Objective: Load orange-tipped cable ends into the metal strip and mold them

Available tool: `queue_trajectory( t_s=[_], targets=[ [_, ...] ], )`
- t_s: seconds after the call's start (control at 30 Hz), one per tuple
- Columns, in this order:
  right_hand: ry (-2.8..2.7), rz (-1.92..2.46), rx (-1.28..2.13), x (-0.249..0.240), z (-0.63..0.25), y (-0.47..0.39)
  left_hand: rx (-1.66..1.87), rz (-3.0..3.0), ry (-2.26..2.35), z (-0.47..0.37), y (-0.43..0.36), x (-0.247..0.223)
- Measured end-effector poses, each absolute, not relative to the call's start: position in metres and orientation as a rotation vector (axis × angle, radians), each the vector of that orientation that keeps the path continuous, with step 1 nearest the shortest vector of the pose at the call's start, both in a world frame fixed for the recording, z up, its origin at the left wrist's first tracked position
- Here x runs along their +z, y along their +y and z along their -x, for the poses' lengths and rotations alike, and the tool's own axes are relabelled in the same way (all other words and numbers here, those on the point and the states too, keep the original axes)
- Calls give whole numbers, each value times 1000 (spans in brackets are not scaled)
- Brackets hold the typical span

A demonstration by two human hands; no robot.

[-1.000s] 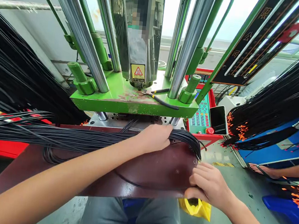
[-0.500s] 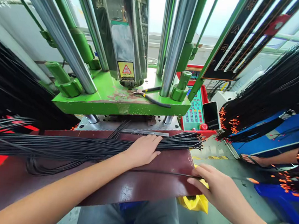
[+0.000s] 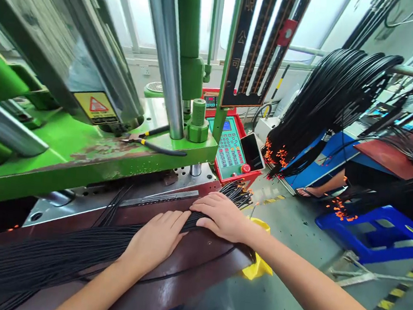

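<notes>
A thick bundle of black cables (image 3: pixel 70 244) lies lengthwise along the brown board (image 3: pixel 196 266). My left hand (image 3: pixel 157 235) is closed over the bundle, with its fingertips pointing toward the machine. Just to its right, my right hand (image 3: pixel 224 215) wraps round the same bundle close to its cut ends, which fan out beyond the fingers. The two hands almost touch. One loose black cable (image 3: pixel 188 270) curves across the board nearer to me, its right end standing up beside my right hand. What lies under both palms is hidden.
Behind the board stands a green press (image 3: pixel 118 161) with steel columns; pliers (image 3: pixel 156 143) rest on it. A red control box (image 3: pixel 229 147) is beyond it. Orange-tipped black cables (image 3: pixel 317 102) hang at right, above a blue stool (image 3: pixel 377 235). A person's foot (image 3: pixel 308 191) shows there.
My right hand has left the single cable at the board's right edge and come onto the bundle beside my left hand. The view has swung to the right.
</notes>
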State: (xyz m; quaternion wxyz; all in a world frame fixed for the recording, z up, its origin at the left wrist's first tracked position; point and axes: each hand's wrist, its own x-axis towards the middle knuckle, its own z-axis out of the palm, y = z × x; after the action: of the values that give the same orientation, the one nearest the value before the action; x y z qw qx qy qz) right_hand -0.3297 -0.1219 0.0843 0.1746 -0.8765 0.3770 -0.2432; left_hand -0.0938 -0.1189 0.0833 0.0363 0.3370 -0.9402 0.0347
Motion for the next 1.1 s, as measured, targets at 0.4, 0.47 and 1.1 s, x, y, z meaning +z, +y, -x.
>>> queue_trajectory(
  t_s=[0.4, 0.47, 1.1],
  targets=[
    [1199, 2046, -1103, 29, 382, -140, 219, -782, -2796, 87, -126, 71],
    [1285, 1942, -1141, 11, 392, -145, 199, -758, -2794, 88, -127, 72],
    [1373, 645, -1395, 72, 362, -35, -278, -835, -2892, 172, -149, 121]
  ],
)
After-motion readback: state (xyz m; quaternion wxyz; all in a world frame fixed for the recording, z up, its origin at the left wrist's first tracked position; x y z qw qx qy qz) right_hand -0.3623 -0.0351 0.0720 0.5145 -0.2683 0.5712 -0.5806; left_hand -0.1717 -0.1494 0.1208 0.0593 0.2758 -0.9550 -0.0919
